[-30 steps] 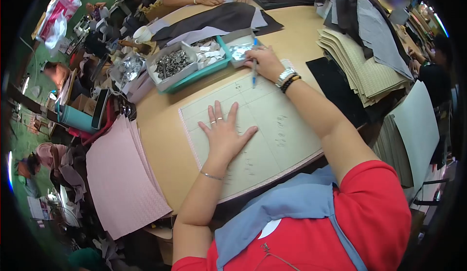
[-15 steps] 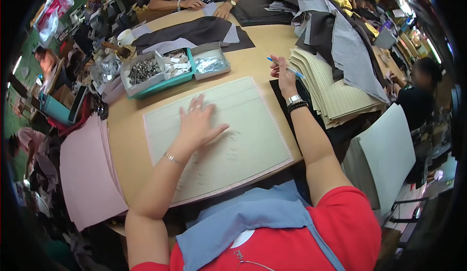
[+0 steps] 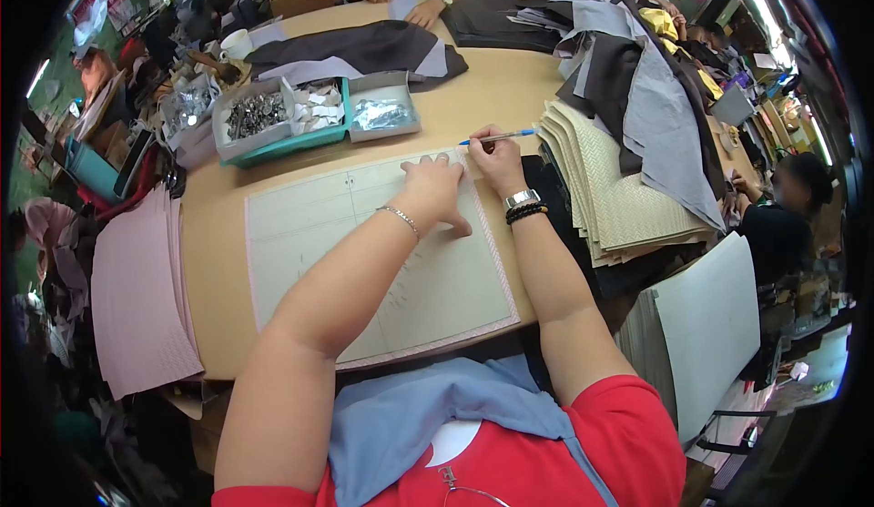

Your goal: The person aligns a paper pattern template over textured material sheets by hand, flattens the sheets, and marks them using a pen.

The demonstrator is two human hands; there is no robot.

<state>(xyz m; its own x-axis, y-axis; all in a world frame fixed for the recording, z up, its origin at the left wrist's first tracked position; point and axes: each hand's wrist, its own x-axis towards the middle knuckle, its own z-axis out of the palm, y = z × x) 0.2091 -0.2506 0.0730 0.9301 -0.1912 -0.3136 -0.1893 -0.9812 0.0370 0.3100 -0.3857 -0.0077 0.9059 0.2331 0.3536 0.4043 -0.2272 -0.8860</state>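
Observation:
A pale card pattern (image 3: 309, 225) with ruled lines and handwriting lies on the table, over a sheet whose pink edging (image 3: 496, 261) shows along its sides. My left hand (image 3: 437, 188) rests spread on the card's upper right part, palm down. Just beyond it, my right hand (image 3: 498, 163) grips a blue pen (image 3: 522, 133) by the card's top right corner. The pen's left end points at that corner; whether it touches the surface I cannot tell.
Boxes of small metal parts (image 3: 255, 116) and packets (image 3: 384, 116) stand behind the card. Pink sheets (image 3: 137, 288) lie left, woven cream sheets (image 3: 619, 188) right. Dark fabric (image 3: 364, 50) lies farther back. Across the table are another person's hands (image 3: 424, 13); a co-worker (image 3: 783, 220) sits right.
My left hand has slid up and right across the card. My right hand has come down and left with the pen, from above the table to the card's corner.

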